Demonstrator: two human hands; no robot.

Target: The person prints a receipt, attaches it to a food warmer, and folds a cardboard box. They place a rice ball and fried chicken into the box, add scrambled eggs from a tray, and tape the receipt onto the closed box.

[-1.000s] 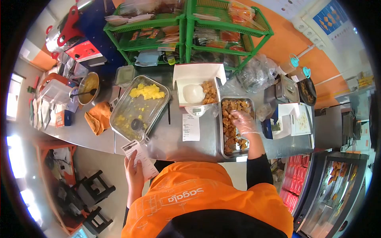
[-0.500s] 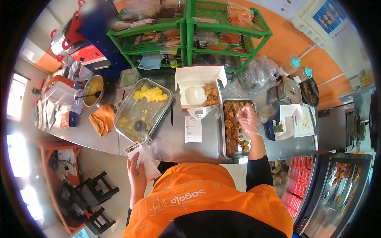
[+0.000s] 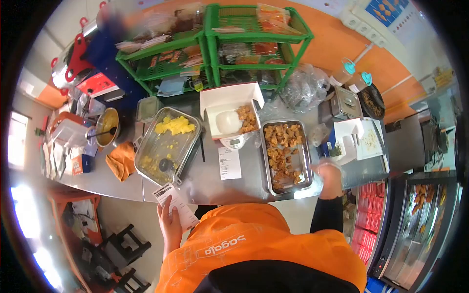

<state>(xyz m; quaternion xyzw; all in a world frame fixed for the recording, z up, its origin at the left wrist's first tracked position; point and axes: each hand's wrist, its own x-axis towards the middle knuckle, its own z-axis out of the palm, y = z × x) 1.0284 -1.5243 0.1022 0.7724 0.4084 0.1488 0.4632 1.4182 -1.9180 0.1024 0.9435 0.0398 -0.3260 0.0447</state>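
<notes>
My left hand (image 3: pixel 169 222) is closed on a printed receipt (image 3: pixel 183 211) just below the counter's front edge. My right hand (image 3: pixel 329 178), which seems to wear a clear plastic glove, is beside the right rim of a metal tray (image 3: pixel 266 168); its fingers are smeared by motion. Brown fried chicken pieces (image 3: pixel 281 163) fill much of that tray. Left of it, an open white box (image 3: pixel 229 97) rests on a small digital scale (image 3: pixel 236 143). Inside are a mound of white rice (image 3: pixel 227 122) and some chicken pieces (image 3: pixel 247 118). A second receipt (image 3: pixel 229 164) lies before the scale.
A steel tray (image 3: pixel 191 152) with yellow scrambled-egg-like food stands left. Beyond it are an orange cloth (image 3: pixel 120 161) and a bowl (image 3: pixel 107 128). Green racks (image 3: pixel 207 46) line the back. At right are a white box (image 3: pixel 348 146), a cutting board (image 3: pixel 370 141) and a lidded metal container (image 3: pixel 347 103).
My right hand has moved from over the chicken tray to the right and toward me, off the tray. The left hand keeps the receipt. The view has turned slightly.
</notes>
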